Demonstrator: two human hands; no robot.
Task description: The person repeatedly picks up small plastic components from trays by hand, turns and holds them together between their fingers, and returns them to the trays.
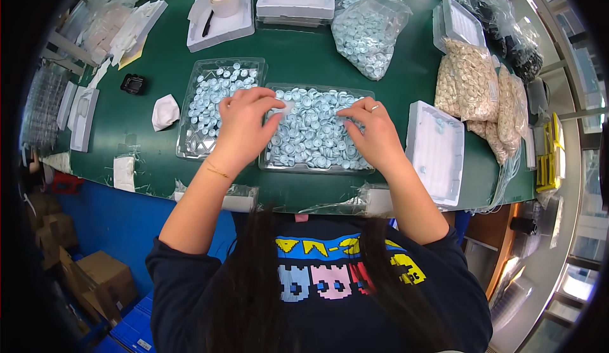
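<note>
Over the heaped pale blue buttons [311,131] in a clear plastic tray [317,170], my two hands face each other. My left hand [246,121] hangs above the tray's left edge, thumb and forefinger curled near each other; a blurred whitish bit shows by their tips, too unclear to name. On the right side of the heap, my right hand [375,128], with a ring on one finger, has thumb and forefinger bent into a pinch just above the buttons. Whatever it grips is too small to tell. Left of this stands a second clear tray [190,147] with fewer such buttons.
A white tray [434,163] with a few pale pieces lies right of my right hand. Bags of beige pieces [466,80] and a bag of blue buttons [368,36] stand farther off. A tape roll [224,2], crumpled white paper [165,112] and a small black box [132,84] are leftward.
</note>
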